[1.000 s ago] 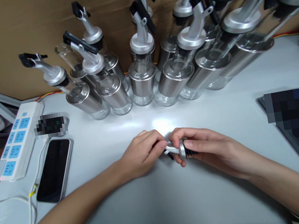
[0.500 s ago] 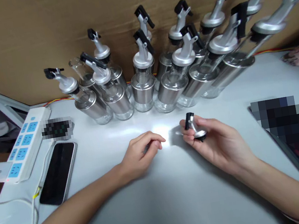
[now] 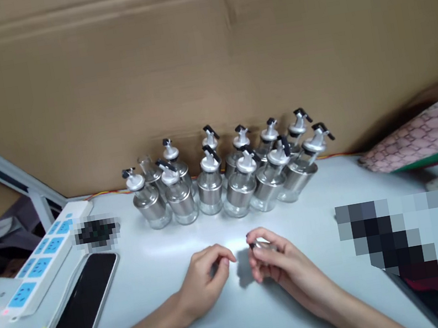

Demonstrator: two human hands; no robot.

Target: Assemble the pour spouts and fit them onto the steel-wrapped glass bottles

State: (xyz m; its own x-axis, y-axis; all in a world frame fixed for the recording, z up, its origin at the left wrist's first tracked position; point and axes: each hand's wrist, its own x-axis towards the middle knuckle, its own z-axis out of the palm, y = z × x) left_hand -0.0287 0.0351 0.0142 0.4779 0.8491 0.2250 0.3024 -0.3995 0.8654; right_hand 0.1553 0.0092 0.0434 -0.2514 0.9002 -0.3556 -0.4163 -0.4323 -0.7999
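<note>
My right hand (image 3: 279,257) grips a silver pour spout (image 3: 264,246) above the table, largely hidden behind the fingers. To its left, my left hand (image 3: 207,278) lies on the tabletop, empty, its fingers loosely bent and the thumb apart from the index finger. Beyond both hands several glass oil bottles with steel bands stand in two rows; a front one (image 3: 240,191) is closest to my hands. Most carry silver spouts with black levers. A bottle at the back left (image 3: 147,167) shows a bare glass neck.
On the left are a white power strip (image 3: 51,251), a black phone (image 3: 81,310), a white cable and a blurred dark object (image 3: 96,232). A cardboard wall (image 3: 202,66) rises behind the bottles. Pink patterned cloth (image 3: 424,135) and a pixelated dark object (image 3: 420,276) are at right.
My view has tilted up and back, so the bottles look smaller and lower. The spout in my right hand has turned and is more covered by the fingers. My left hand remains empty.
</note>
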